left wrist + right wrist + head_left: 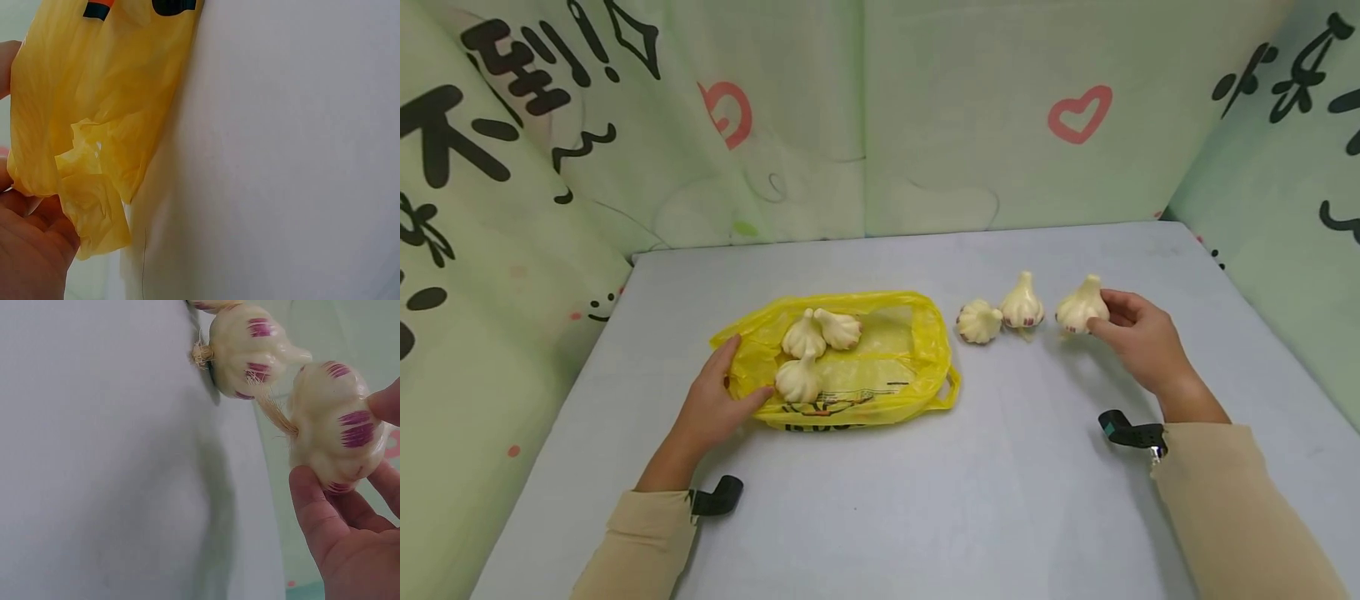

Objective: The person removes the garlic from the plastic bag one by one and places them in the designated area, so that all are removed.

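Note:
My right hand [1142, 337] holds a garlic bulb [1081, 306] between thumb and fingers, with its neck pointing up. In the right wrist view this bulb [337, 428] shows purple streaks and a tuft of roots, above its shadow on the table. To its left on the table are two more bulbs, one upright [1022, 303] and one lying tilted [978, 322]. My left hand [718, 400] grips the left end of a yellow plastic bag [880, 408], thumb over the near rim. Inside the open bag lie three bulbs, one nearest the thumb [797, 381].
A white-covered table [925, 517] holds everything. Pale green curtains [955, 150] with black lettering and pink hearts enclose its back and sides. A loop handle [952, 390] of the bag sticks out at its right end.

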Motion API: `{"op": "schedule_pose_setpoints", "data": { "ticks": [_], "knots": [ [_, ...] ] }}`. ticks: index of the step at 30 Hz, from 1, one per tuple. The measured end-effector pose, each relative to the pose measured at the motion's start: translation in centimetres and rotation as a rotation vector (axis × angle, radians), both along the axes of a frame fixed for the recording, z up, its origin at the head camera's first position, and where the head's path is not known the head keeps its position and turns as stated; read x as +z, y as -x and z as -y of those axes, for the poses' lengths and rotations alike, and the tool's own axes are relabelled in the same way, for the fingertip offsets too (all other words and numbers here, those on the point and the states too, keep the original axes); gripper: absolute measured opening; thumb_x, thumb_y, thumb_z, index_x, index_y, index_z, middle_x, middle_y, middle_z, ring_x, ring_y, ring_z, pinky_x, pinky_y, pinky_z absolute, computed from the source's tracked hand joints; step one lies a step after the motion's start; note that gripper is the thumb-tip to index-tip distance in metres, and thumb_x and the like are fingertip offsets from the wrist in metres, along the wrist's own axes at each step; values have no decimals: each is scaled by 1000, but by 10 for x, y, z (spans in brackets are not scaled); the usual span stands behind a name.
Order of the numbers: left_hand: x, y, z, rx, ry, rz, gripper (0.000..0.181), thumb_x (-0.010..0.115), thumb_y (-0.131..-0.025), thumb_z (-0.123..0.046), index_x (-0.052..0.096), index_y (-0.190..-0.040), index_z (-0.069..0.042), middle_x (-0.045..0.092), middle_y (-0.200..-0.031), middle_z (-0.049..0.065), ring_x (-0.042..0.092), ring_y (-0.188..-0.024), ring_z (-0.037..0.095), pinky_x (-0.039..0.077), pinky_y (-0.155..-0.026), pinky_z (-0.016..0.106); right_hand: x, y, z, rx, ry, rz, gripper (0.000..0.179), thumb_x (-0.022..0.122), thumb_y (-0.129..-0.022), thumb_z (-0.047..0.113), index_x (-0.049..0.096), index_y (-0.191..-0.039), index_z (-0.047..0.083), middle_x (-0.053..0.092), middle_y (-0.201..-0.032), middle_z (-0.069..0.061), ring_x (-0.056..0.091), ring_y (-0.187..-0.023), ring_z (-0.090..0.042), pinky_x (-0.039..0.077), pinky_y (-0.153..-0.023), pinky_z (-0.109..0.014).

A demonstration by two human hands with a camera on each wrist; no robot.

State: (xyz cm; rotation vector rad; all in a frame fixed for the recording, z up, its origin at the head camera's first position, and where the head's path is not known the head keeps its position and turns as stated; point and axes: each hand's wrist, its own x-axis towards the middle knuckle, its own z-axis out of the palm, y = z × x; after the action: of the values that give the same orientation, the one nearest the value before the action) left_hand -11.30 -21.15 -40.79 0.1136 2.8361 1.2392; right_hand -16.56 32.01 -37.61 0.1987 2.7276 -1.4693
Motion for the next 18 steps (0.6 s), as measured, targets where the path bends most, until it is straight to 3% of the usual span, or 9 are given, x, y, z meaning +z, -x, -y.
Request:
{"op": "schedule_pose_setpoints", "data": {
  "ticks": [18],
  "knots": [
    [0, 0, 0, 13, 20, 2, 90, 73, -90, -23, 20, -156, 6, 21, -160, 26, 22, -145, 44, 24, -115, 59, -18, 9, -5, 20, -32, 34, 66, 57, -101, 30, 35, -149, -9, 41, -146, -31, 41, -131, -43, 41, -73, -5]
  ]
}}
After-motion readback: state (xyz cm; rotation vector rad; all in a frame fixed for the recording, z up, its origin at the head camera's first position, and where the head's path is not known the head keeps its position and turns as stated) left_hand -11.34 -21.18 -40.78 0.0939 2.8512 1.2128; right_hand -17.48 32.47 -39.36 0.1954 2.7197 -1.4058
